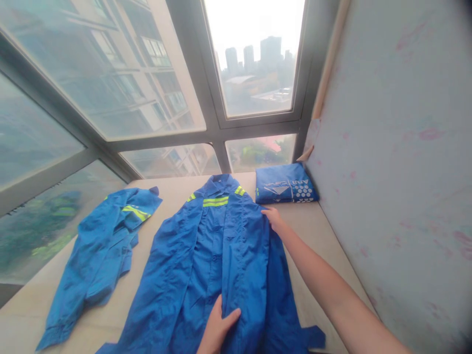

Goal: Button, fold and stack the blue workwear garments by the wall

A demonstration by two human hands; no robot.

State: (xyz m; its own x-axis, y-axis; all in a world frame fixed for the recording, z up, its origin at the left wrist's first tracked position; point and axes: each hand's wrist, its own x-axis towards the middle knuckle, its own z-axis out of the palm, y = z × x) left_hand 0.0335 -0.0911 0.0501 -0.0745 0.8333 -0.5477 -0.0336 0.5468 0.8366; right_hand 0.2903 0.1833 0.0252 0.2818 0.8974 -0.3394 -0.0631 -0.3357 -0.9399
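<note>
A blue work jacket (pixel 214 246) with yellow-green reflective strips lies front up, its collar toward the windows. Both sleeves are laid lengthwise over its front. My right hand (pixel 272 217) pinches the outer edge of the right-side sleeve near the shoulder, arm stretched out. Lower down, my left hand (pixel 218 328) grips the inner edge of that same sleeve, thumb on top of the cloth. Some of its fingers are hidden, and the jacket's hem runs out of view at the bottom.
A second blue jacket (pixel 99 250), loosely folded, lies on the left of the pale surface (pixel 317 231). A folded blue bundle with white print (pixel 285 184) sits in the far right corner. Windows (pixel 258 59) rise behind and left; a patterned wall (pixel 398 147) stands right.
</note>
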